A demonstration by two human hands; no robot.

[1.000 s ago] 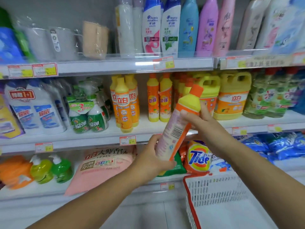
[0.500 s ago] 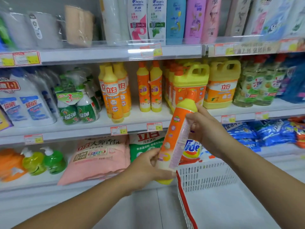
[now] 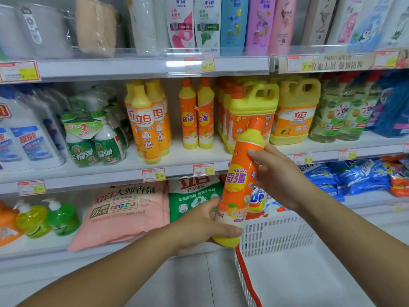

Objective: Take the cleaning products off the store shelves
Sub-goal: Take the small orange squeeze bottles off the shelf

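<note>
An orange and yellow dish-soap bottle (image 3: 240, 180) is held almost upright in front of the shelves, its front label facing me. My left hand (image 3: 200, 224) grips its yellow base from the left. My right hand (image 3: 277, 173) holds its upper body from the right, thumb across the front. Two matching bottles (image 3: 197, 116) stand on the middle shelf (image 3: 177, 167). Below the bottle stands a white plastic basket (image 3: 276, 235) with a red rim.
The middle shelf also carries yellow detergent bottles (image 3: 147, 122), yellow jugs (image 3: 296, 111) and green spray bottles (image 3: 95, 140). Shampoo bottles (image 3: 232, 23) line the top shelf. Pink and green detergent bags (image 3: 130, 209) and blue packs (image 3: 354, 176) lie on the bottom shelf.
The bottle has been turned in both hands from its back label to its front label and brought more upright and lower. My view has shifted a little to the right.
</note>
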